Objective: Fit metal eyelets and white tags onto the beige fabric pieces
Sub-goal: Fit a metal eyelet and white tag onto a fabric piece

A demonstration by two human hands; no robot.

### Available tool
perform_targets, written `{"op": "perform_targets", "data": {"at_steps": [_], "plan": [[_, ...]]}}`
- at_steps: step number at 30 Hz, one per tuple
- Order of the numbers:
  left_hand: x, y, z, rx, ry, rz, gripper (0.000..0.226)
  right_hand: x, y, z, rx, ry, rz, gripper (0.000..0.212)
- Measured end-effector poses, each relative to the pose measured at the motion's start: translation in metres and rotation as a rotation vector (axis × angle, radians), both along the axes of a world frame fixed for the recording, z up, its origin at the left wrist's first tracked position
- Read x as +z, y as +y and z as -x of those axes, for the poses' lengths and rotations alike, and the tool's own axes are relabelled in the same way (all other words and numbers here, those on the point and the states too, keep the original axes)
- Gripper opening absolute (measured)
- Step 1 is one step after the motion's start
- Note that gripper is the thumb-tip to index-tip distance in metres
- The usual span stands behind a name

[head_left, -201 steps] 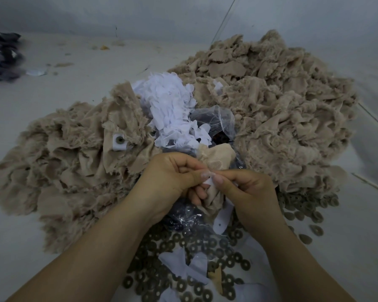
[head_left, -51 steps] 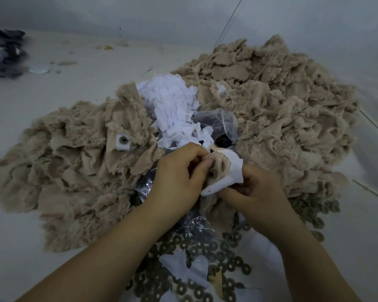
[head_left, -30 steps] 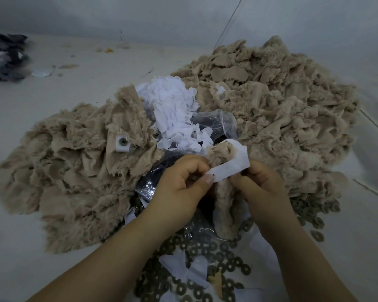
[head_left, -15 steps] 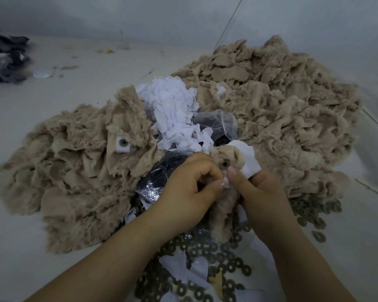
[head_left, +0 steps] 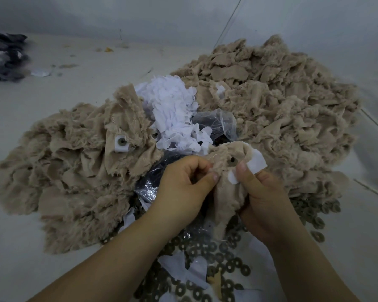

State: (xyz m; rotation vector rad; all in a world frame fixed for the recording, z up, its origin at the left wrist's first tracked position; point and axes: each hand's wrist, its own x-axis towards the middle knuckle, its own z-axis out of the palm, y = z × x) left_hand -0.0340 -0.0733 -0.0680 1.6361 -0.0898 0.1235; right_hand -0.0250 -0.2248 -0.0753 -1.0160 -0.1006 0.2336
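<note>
Fabric, one beige piece, hangs between both hands above a spill of loose eyelets, in front of two big beige heaps. An eyelet already sits in it near the top fold, facing up. The left hand is closed, pinching the cloth just left of that eyelet between thumb and forefinger. The right hand is closed too, its thumb pressing a white tag against the cloth just right of the eyelet; the tag curls round the edge, so a second bit of white shows below the thumb.

The step in hand looks to be seating the tag on the eyelet. To do it well, I would keep the left pinch close to the metal so the cloth stays taut and flat there, then slide the tag across with the right thumb until its hole meets the eyelet; whether the tag has a hole cannot be seen here. The frayed edge is soft and will bunch if pulled hard. A finished piece on the left heap shows the aim: tag flat, eyelet centred. Spare tags lie piled just behind the hands.
</note>
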Motion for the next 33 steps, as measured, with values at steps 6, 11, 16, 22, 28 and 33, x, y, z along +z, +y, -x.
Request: {"op": "perform_targets", "data": {"at_steps": [6,11,16,22,28,33], "plan": [[0.004,-0.005,0.001,0.008,0.008,0.050,0.017,0.002,-0.002,0.001,-0.058,-0.029,0.067,0.023],[0.006,-0.004,0.002,-0.039,0.058,0.166,0.020,0.001,-0.005,-0.001,-0.051,-0.020,0.055,0.041],[0.010,-0.007,0.003,0.019,0.011,0.168,0.022,0.002,-0.006,0.000,-0.030,0.004,0.059,0.038],[0.005,-0.015,0.015,0.054,-0.167,-0.020,0.013,0.003,-0.004,0.003,-0.127,-0.011,0.150,0.032],[0.005,-0.024,0.015,0.103,0.082,0.118,0.011,0.002,-0.001,0.003,-0.130,0.019,0.124,0.029],[0.008,-0.027,0.014,0.092,0.225,0.300,0.029,0.003,0.000,0.001,-0.072,0.073,0.011,0.042]]}}
